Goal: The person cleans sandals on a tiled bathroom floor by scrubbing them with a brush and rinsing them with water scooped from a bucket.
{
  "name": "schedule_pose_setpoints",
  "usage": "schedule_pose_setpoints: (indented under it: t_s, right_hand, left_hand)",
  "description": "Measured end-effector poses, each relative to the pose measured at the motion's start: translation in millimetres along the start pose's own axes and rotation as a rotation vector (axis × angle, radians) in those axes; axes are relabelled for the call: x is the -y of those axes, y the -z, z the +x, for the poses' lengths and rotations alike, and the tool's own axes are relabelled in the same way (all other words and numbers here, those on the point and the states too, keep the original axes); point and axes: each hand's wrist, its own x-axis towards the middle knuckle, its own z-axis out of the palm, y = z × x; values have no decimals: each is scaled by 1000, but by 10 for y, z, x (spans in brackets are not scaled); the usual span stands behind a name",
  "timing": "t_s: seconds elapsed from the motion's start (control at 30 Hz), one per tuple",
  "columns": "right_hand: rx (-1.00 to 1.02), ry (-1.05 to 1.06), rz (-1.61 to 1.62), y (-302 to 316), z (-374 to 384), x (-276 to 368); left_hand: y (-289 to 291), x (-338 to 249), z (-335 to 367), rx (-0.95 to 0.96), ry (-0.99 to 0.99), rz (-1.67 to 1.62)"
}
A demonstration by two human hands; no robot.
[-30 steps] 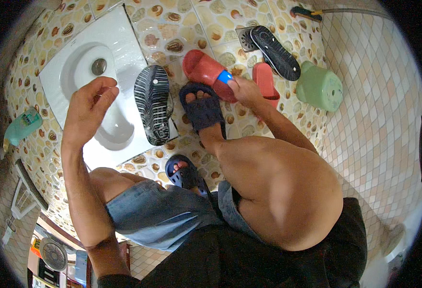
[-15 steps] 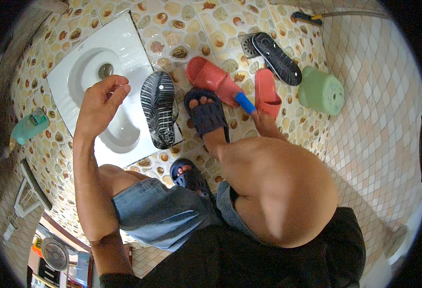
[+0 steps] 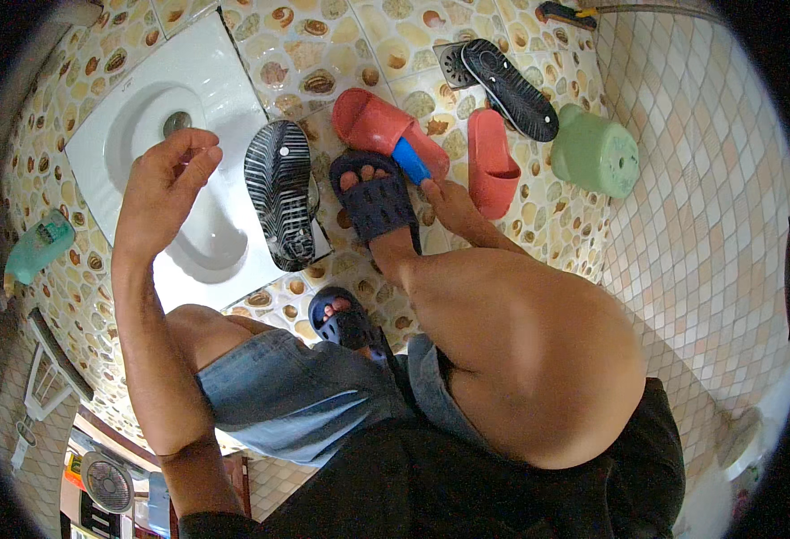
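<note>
My right hand (image 3: 456, 214) reaches down beyond my raised knee, its fingers closed on the near end of a flat blue oblong tool (image 3: 412, 161). The tool lies against the side of a red slide slipper (image 3: 365, 120), which is tilted on its side on the floor; the tool's underside is hidden. My left hand (image 3: 163, 190) hangs over the white squat toilet (image 3: 199, 63), loosely curled, with a gap between thumb and fingers and nothing visible in it. A second red slipper (image 3: 492, 171) stands upright to the right of my right hand.
A black-and-white striped flip-flop (image 3: 280, 193) lies sole up by the toilet's edge. A black flip-flop (image 3: 509, 88) lies next to the floor drain (image 3: 455, 65). A green plastic stool (image 3: 595, 153) stands by the tiled wall. A green bottle (image 3: 43, 245) lies at left.
My right hand and the blue tool have moved left, from the slipper's near end toward its middle. The view has shifted slightly. My left hand keeps its pose over the toilet.
</note>
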Motion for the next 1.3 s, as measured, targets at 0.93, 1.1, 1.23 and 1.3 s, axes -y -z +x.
schedule_pose_setpoints:
  t_s: [0.93, 1.1, 1.23, 1.3]
  right_hand:
    - [-504, 22, 227, 93, 393, -344]
    - [-275, -182, 462, 244, 230, -150]
    - [-159, -123, 110, 192, 9, -312]
    - [-83, -24, -29, 236, -86, -276]
  left_hand:
    - [1, -105, 54, 25, -31, -30]
    - [-12, -62, 73, 50, -8, -28]
    - [-84, -174, 101, 70, -50, -30]
    - [-122, -201, 128, 86, -74, -14]
